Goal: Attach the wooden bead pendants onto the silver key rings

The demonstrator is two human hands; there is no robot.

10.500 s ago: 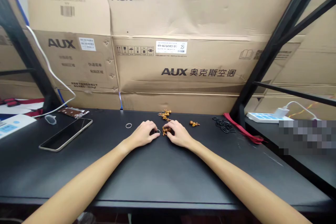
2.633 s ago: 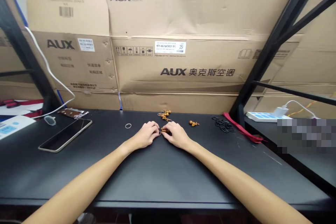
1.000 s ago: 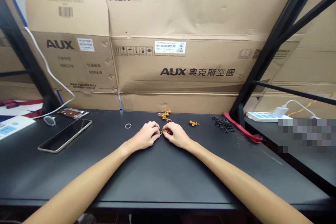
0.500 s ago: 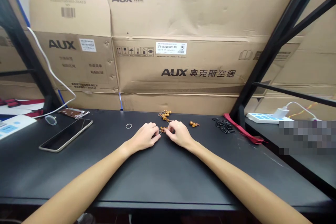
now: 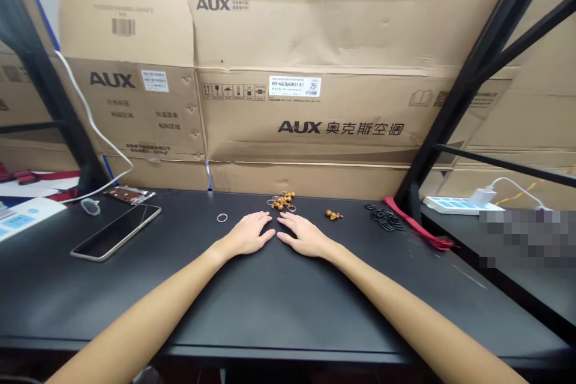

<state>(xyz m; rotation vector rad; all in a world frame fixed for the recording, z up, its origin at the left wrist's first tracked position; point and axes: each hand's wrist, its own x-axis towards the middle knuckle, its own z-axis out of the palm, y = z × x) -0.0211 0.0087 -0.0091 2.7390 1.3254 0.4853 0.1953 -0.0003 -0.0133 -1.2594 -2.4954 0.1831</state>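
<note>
My left hand rests on the black tabletop, fingers stretched out and holding nothing. Opposite it lies my right hand, also flat with its fingers apart; the two sets of fingertips nearly meet. Just beyond them is a small heap of amber-brown beaded charms with metal rings among them. A single metal ring lies to the left of my left hand. To the right of my right hand sits one separate beaded charm. Farther right is a pile of black loops.
A smartphone lies at the left, near a clear oval item and a brown packet. White power strips flank both sides. A red strap lies by the right black post. Cardboard walls off the back.
Both hands have let go of the beaded charm and ring they held between them. Their fingers are now spread on the table, and the charm appears to be with the heap behind.
</note>
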